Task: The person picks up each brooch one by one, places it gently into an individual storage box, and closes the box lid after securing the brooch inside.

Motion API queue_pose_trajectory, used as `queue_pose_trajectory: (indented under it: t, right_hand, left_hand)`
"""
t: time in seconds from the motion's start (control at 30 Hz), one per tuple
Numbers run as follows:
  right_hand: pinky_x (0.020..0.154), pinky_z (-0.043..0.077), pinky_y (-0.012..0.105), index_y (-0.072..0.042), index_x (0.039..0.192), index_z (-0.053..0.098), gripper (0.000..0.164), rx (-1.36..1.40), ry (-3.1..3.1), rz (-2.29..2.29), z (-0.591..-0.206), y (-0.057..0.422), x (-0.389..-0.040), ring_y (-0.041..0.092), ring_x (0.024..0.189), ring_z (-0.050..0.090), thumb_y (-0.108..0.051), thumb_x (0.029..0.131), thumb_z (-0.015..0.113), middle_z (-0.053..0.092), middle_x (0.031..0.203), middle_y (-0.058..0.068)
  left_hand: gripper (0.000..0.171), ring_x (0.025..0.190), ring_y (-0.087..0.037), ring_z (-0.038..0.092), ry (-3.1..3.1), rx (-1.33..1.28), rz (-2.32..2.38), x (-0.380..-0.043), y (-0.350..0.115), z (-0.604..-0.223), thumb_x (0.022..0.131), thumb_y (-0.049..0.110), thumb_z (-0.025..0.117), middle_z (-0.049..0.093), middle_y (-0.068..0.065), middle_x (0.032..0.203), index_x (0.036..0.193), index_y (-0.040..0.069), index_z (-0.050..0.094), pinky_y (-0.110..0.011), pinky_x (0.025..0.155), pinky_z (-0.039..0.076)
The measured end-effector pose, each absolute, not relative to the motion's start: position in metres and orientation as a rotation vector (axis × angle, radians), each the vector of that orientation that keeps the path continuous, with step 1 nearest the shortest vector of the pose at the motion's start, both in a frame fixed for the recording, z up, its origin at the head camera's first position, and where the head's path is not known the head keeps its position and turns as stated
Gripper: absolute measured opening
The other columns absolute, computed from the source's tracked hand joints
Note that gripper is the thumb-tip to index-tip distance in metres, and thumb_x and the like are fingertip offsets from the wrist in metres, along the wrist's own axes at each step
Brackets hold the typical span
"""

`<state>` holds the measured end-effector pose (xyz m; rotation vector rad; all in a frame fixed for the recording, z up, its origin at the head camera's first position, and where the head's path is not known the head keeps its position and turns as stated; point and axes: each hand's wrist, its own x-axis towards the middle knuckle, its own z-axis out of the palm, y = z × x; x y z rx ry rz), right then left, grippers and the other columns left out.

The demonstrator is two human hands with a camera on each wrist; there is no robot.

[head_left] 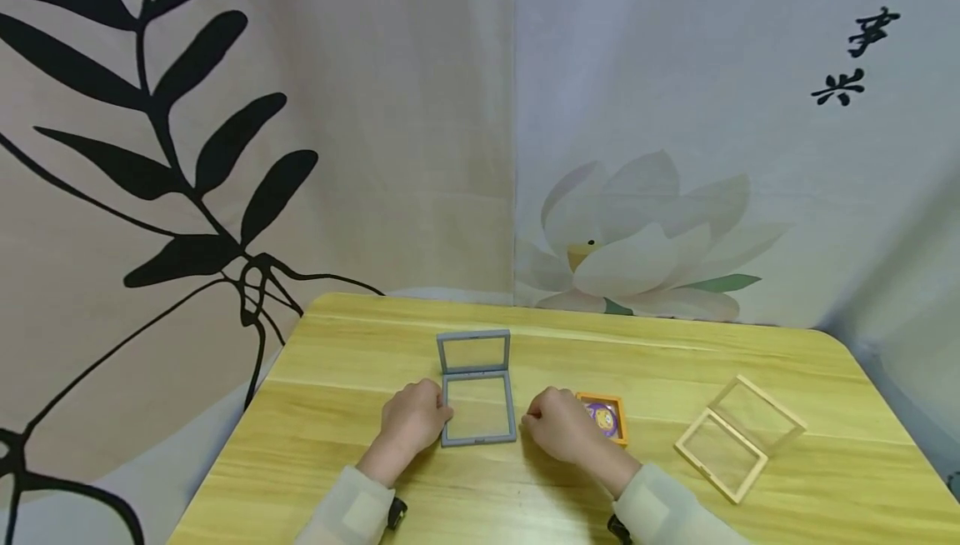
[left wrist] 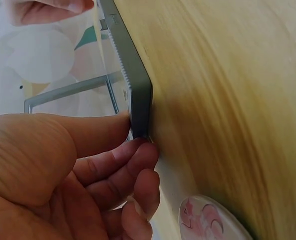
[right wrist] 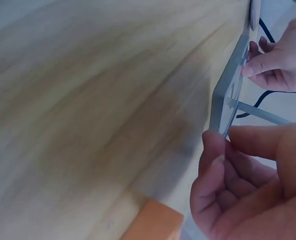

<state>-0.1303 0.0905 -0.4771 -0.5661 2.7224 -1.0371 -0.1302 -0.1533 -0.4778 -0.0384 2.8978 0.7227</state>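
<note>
A grey hinged display frame (head_left: 480, 441) with clear panes stands opened on the table, its lid raised at the back. My left hand (head_left: 412, 420) pinches its left edge between thumb and fingers, plain in the left wrist view. On the opposite side, my right hand (head_left: 562, 424) pinches the right edge; the thumb and index finger meet the grey rim (right wrist: 220, 107) in the right wrist view. Partly behind the right hand is an orange square box (head_left: 622, 424) holding a purple round badge (head_left: 603, 417). A round pink-patterned piece (left wrist: 207, 220) lies near the left hand.
A pale yellow hinged frame (head_left: 705, 473) lies opened at the right of the wooden table (head_left: 360, 328). Behind the table's far edge hangs a printed curtain (head_left: 420, 128) with leaves and a lotus.
</note>
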Motion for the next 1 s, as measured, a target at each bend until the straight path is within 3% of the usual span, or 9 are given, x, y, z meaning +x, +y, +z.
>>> queue_pose_trajectory:
  t: [0.3, 0.67, 0.87, 0.93, 1.0]
  right_hand:
    - [0.044, 0.026, 0.022, -0.011, 0.053, 0.057, 0.047, -0.474, 2.685, -1.071, -0.482, 0.079, -0.137, 0.006, 0.043, 0.031, -0.006, 0.099, 0.067, 0.032, 0.046, -0.011]
    - [0.044, 0.029, 0.022, -0.01, 0.058, 0.068, 0.039, -0.433, 2.68, -1.057, -0.487, 0.072, -0.135, 0.006, 0.043, 0.035, -0.008, 0.097, 0.072, 0.04, 0.045, -0.011]
    - [0.043, 0.026, 0.021, -0.01, 0.054, 0.065, 0.042, -0.426, 2.688, -1.057, -0.488, 0.072, -0.134, 0.004, 0.041, 0.032, -0.006, 0.095, 0.07, 0.037, 0.044, -0.012]
    - [0.042, 0.024, 0.02, -0.011, 0.052, 0.061, 0.044, -0.423, 2.681, -1.055, -0.487, 0.071, -0.134, 0.003, 0.04, 0.03, -0.005, 0.095, 0.07, 0.034, 0.043, -0.012]
    - [0.041, 0.023, 0.02, -0.011, 0.051, 0.059, 0.044, -0.422, 2.676, -1.052, -0.487, 0.07, -0.134, 0.003, 0.04, 0.028, -0.005, 0.094, 0.069, 0.032, 0.043, -0.012]
  left_hand:
    - [0.047, 0.047, -0.012, 0.035, 2.897, -0.035, 0.735, -0.13, -0.152, -0.477, 0.096, 0.016, 0.077, 0.037, 0.005, 0.052, 0.059, 0.017, 0.047, -0.028, 0.047, 0.028]
    - [0.051, 0.046, -0.011, 0.031, 2.889, -0.023, 0.758, -0.129, -0.152, -0.477, 0.096, 0.015, 0.076, 0.033, 0.006, 0.051, 0.057, 0.018, 0.042, -0.026, 0.046, 0.023]
    - [0.047, 0.047, -0.011, 0.032, 2.875, 0.023, 0.779, -0.127, -0.156, -0.475, 0.1, 0.017, 0.07, 0.035, 0.005, 0.053, 0.06, 0.018, 0.045, -0.026, 0.046, 0.024]
    - [0.042, 0.048, -0.012, 0.033, 2.876, 0.038, 0.778, -0.125, -0.16, -0.471, 0.102, 0.019, 0.068, 0.039, 0.004, 0.054, 0.064, 0.016, 0.05, -0.027, 0.047, 0.025]
    - [0.031, 0.051, -0.013, 0.039, 2.895, 0.064, 0.78, -0.123, -0.167, -0.467, 0.102, 0.019, 0.067, 0.052, 0.002, 0.061, 0.072, 0.012, 0.062, -0.028, 0.047, 0.031]
